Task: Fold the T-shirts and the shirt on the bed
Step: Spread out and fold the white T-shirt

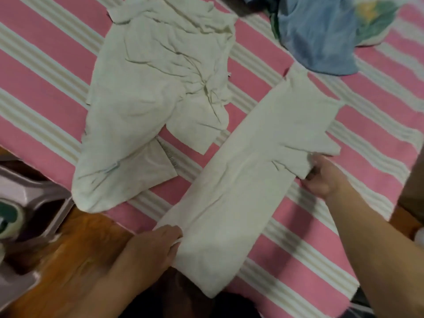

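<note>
A cream T-shirt (pixel 241 180) lies folded into a long narrow strip, running diagonally across the pink-and-cream striped bed (pixel 46 72). My left hand (pixel 156 246) grips the strip's near left edge, thumb tucked under the cloth. My right hand (pixel 321 177) pinches its right edge by the folded sleeve. A second cream garment (pixel 151 92) lies crumpled and unfolded to the upper left. A blue garment (pixel 319 35) sits heaped at the top right, partly over a green-and-yellow one (pixel 374 17).
The bed's near edge runs along a wooden frame (pixel 75 255) at the lower left. A grey plastic object (pixel 29 203) stands beyond it at the left edge. More wood shows at the right edge (pixel 410 191).
</note>
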A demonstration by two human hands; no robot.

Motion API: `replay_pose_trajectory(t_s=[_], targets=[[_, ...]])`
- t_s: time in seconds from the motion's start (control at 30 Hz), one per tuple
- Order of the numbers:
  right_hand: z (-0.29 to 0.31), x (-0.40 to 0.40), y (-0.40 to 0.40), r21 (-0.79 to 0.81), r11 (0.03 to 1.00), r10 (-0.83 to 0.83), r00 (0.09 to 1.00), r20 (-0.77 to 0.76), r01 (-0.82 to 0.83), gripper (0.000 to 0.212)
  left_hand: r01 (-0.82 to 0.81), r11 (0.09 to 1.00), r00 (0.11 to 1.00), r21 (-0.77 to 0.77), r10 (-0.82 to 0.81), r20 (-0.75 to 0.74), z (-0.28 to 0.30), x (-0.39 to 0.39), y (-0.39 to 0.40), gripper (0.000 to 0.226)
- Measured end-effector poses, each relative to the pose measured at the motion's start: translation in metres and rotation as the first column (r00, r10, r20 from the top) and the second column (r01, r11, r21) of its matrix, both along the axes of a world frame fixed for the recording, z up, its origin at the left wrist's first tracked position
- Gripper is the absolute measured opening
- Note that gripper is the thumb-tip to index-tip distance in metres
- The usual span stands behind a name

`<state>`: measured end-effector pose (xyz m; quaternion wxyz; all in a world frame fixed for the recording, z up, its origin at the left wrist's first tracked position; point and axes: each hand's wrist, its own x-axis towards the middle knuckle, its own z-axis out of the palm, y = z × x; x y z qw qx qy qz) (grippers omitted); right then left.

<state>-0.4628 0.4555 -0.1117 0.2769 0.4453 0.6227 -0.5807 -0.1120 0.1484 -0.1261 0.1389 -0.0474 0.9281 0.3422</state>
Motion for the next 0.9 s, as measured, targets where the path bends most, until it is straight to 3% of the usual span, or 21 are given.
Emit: replay_pose_trajectory(t_s=[0.13,0.23,0.3,0.4,0.53,0.63,0.77,0.9], targets=[[0.002,-0.021,-0.013,0.014,0.999,0.051,0.998,0.033,-0.051,0.025,-0.06,0.996,0.989,-0.064,0.068,0.13,0.018,0.001,0.016,0.013],[0.04,-0.05,-0.037,-0.081,0.996,0.033,0.988,-0.15,-0.046,0.036,-0.215,0.966,0.97,-0.145,0.229,0.085,0.052,-0.007,0.017,0.013],[0.064,-0.063,-0.045,-0.205,0.979,-0.05,0.963,-0.265,-0.006,0.043,-0.247,0.954,0.961,-0.172,0.264,0.082,0.072,-0.01,0.018,0.009],[0.083,-0.068,-0.037,-0.229,0.973,-0.108,0.931,-0.35,0.027,0.038,-0.245,0.959,0.96,-0.139,0.26,0.103,0.094,-0.006,0.036,0.012],[0.067,-0.062,0.014,-0.115,0.993,-0.035,0.924,-0.38,-0.009,0.028,-0.115,0.987,0.983,-0.112,0.13,0.132,0.097,-0.001,0.089,0.018],[0.027,-0.056,0.059,0.013,0.999,0.049,0.954,-0.296,-0.047,0.024,0.019,0.989,0.965,-0.149,0.02,0.261,0.059,-0.002,0.137,0.02],[-0.037,-0.048,0.095,0.18,0.972,0.18,0.972,-0.152,-0.151,0.022,0.305,0.924,0.908,-0.229,-0.21,0.363,-0.007,0.005,0.178,0.047],[-0.046,-0.054,0.094,0.334,0.93,0.218,0.963,-0.158,-0.156,0.018,0.33,0.917,0.893,-0.223,-0.227,0.388,-0.021,0.012,0.183,0.044]])
